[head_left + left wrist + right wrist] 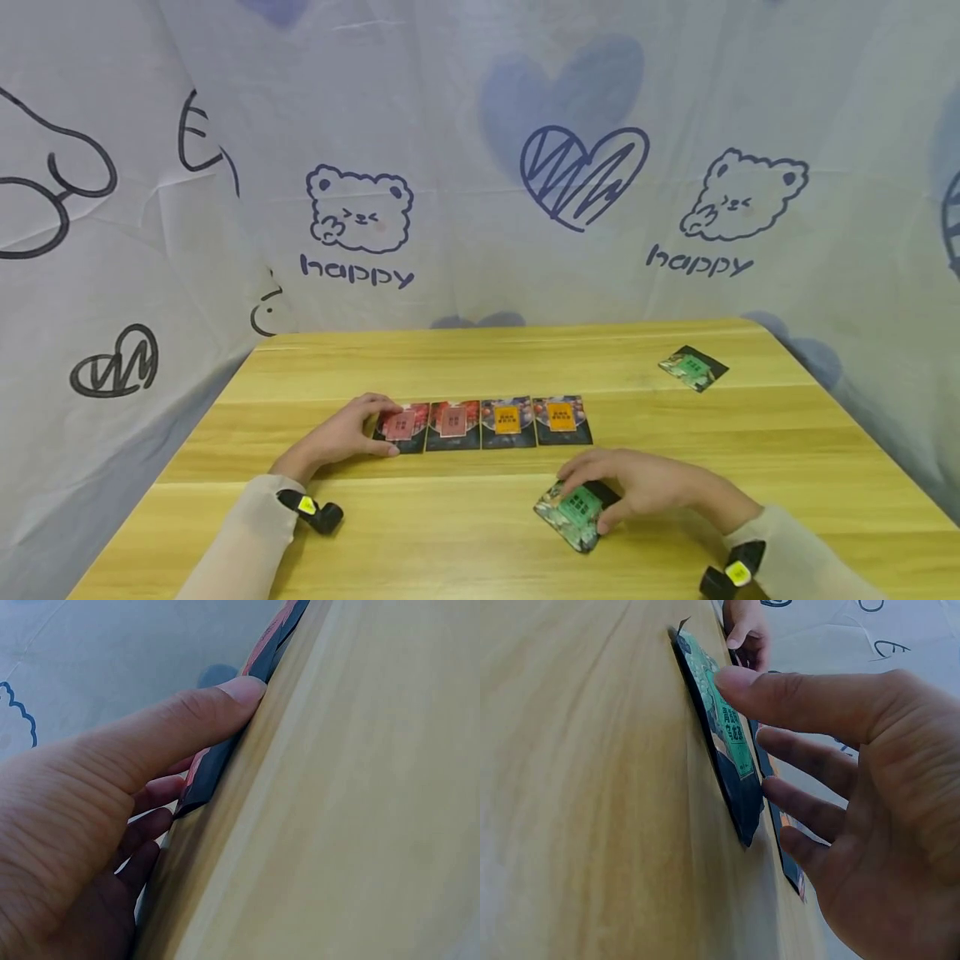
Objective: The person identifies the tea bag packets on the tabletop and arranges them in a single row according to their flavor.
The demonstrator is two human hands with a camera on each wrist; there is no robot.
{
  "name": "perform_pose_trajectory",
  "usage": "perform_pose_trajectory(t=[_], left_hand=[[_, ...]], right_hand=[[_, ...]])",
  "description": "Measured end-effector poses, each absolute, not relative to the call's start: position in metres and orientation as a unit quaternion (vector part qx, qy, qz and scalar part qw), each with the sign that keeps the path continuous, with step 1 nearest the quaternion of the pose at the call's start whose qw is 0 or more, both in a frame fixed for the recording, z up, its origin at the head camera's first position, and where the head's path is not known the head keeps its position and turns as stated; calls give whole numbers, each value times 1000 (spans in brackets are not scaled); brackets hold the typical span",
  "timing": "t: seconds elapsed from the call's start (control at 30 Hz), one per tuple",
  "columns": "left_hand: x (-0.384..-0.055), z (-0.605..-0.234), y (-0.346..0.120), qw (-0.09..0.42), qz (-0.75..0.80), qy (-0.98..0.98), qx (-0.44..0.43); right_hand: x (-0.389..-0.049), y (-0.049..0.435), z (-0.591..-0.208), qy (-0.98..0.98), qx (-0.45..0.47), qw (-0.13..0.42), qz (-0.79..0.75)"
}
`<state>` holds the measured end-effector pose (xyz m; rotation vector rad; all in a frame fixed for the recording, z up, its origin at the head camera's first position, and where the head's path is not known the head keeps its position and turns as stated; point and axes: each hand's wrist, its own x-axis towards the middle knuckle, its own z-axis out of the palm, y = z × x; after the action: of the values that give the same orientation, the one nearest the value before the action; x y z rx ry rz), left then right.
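Note:
My left hand [348,429] spans a red-labelled tea packet [401,427] at the left end of a row, thumb at its lower edge and fingers at the upper side. Beside it lie a second red-labelled packet [453,423] and two orange-labelled packets, one [507,421] next to the other [562,418]. Nearer the front, my right hand [637,483] holds a green-labelled tea packet [577,507] across its sides. In the right wrist view the thumb lies over this green packet [731,742], fingertips at its far edge. The packet lies tilted relative to the row.
Another green-labelled packet [693,367] lies askew at the back right of the wooden table [375,542]. A white cloth [465,250] with printed hearts and bears hangs behind the table and along its sides.

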<state>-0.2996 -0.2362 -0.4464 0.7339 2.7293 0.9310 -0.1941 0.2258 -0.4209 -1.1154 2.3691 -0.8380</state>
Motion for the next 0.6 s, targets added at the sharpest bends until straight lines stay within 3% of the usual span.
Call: perform_pose_trajectory(t=[0.23, 0.6], left_hand=[[-302, -448, -236, 77, 309, 915, 247], [-301, -448, -236, 78, 313, 914, 248]], right_hand=[[-194, 228, -422, 847, -389, 206, -298], [-191, 231, -422, 859, -434, 156, -224]])
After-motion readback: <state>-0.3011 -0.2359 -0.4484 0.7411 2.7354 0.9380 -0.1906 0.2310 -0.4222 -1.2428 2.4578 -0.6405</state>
